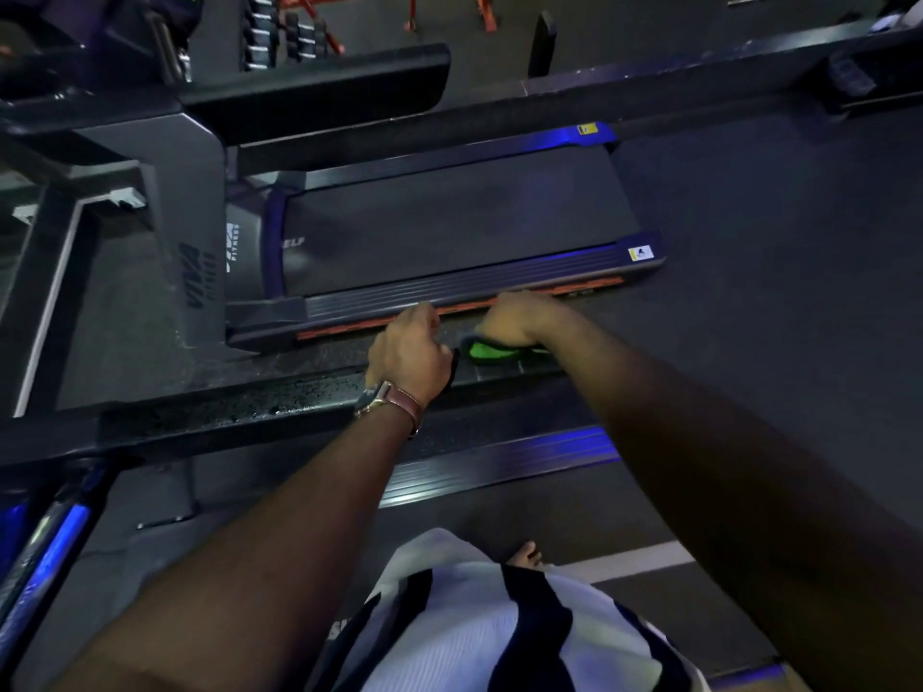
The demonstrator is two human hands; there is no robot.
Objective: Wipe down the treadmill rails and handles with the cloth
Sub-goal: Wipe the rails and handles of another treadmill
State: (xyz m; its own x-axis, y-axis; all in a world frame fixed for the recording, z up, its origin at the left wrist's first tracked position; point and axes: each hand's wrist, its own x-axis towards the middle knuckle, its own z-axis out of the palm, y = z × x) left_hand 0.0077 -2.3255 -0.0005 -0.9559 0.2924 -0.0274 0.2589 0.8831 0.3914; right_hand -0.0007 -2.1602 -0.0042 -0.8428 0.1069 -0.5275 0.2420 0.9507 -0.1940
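A black treadmill handrail (239,409) runs across the middle of the view, its left part speckled with wet drops. My left hand (407,352), with a brown-strapped watch on the wrist, grips the rail from above. Just to its right my right hand (514,319) holds a green cloth (482,353) wrapped over the rail and presses it down. Both forearms reach forward from the bottom of the view. The rail's part under the hands and cloth is hidden.
Beyond the rail stands a neighbouring treadmill with a dark belt (449,217), blue-lit side rails and an orange strip (379,322). Its upright column (195,202) and console arm (319,87) rise at left. Dumbbell racks (279,32) stand far back. My bare foot (524,554) shows below.
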